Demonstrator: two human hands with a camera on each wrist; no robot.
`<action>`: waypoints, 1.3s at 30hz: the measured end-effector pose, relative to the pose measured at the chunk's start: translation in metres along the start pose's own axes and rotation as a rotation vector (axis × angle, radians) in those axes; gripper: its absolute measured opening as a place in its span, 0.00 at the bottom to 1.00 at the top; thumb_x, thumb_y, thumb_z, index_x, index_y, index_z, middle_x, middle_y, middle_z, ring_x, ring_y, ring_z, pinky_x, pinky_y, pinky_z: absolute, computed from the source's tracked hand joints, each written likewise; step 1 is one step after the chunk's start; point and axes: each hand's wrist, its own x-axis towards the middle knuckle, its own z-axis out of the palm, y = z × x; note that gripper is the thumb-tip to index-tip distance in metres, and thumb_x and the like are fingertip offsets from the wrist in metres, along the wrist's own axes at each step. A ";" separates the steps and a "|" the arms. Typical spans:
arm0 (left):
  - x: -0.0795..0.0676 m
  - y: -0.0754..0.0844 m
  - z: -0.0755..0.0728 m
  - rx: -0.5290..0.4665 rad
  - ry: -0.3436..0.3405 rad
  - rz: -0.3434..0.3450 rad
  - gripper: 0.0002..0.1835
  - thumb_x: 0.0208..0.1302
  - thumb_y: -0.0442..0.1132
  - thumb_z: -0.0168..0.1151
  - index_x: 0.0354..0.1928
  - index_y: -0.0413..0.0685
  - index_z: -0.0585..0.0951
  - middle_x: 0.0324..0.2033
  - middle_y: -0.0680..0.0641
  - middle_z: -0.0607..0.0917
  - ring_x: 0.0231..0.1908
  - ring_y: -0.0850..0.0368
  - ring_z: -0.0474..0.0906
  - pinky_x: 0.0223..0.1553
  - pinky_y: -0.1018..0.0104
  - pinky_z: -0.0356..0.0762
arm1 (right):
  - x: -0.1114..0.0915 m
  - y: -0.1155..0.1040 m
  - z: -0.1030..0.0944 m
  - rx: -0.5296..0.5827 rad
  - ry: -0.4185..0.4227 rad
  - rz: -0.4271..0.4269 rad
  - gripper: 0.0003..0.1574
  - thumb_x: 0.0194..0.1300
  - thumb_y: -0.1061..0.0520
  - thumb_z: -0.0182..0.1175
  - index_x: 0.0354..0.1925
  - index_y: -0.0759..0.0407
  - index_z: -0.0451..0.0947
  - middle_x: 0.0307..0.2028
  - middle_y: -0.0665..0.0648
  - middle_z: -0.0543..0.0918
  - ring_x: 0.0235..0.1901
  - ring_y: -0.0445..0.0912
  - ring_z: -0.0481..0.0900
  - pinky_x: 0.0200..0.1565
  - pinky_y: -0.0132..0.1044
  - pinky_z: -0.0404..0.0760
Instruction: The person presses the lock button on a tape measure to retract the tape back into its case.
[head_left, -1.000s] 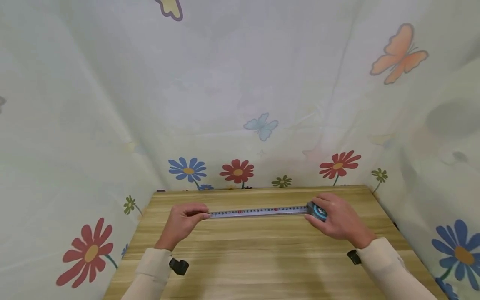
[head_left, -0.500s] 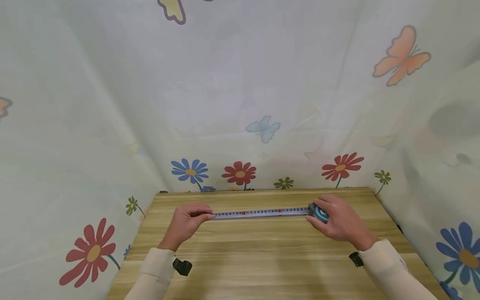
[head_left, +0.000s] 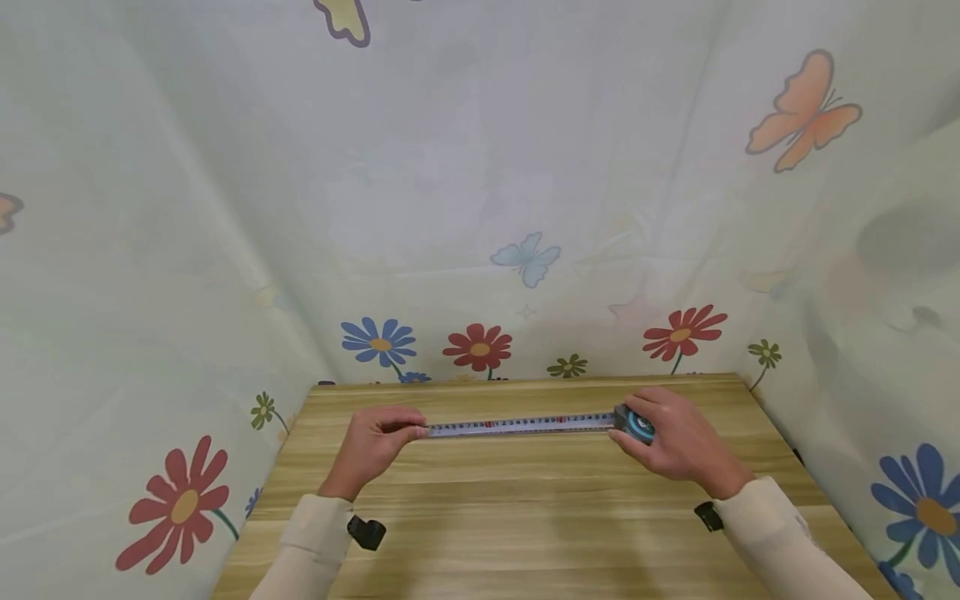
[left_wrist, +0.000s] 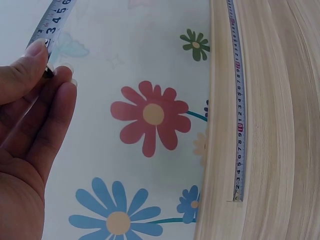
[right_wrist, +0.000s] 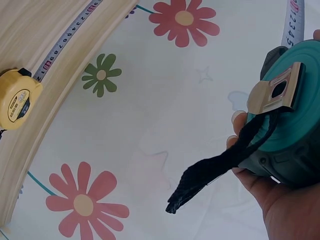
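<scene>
My left hand (head_left: 375, 443) pinches the free end of a tape measure's white blade (head_left: 517, 426) between thumb and fingers. Gripped in my right hand (head_left: 678, 435) is the tape measure's teal and black case (head_left: 634, 423). The blade runs nearly straight between my hands, above the table. In the right wrist view a metal belt clip (right_wrist: 276, 91) and a black strap (right_wrist: 207, 172) show on the case. A second, yellow tape measure (right_wrist: 19, 102) lies on the table with its blade (left_wrist: 240, 110) pulled out; its case is not visible in the head view.
The wood-grain table (head_left: 510, 517) reaches back to a pale curtain (head_left: 480, 150) printed with flowers and butterflies. Similar cloth hangs at both sides. Black wrist devices, one on the left cuff (head_left: 366, 533), show at both sleeves.
The blade between my hands has become slightly shorter, with fewer digits showing beside the case. My hands are a little closer together. Both grips stay the same.
</scene>
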 end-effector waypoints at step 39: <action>0.003 0.002 0.012 -0.013 -0.027 0.047 0.06 0.62 0.36 0.75 0.41 0.52 0.93 0.41 0.49 0.93 0.35 0.64 0.88 0.39 0.69 0.88 | 0.003 -0.006 0.006 0.009 -0.019 0.005 0.28 0.62 0.42 0.73 0.51 0.60 0.87 0.48 0.58 0.87 0.39 0.45 0.80 0.36 0.35 0.83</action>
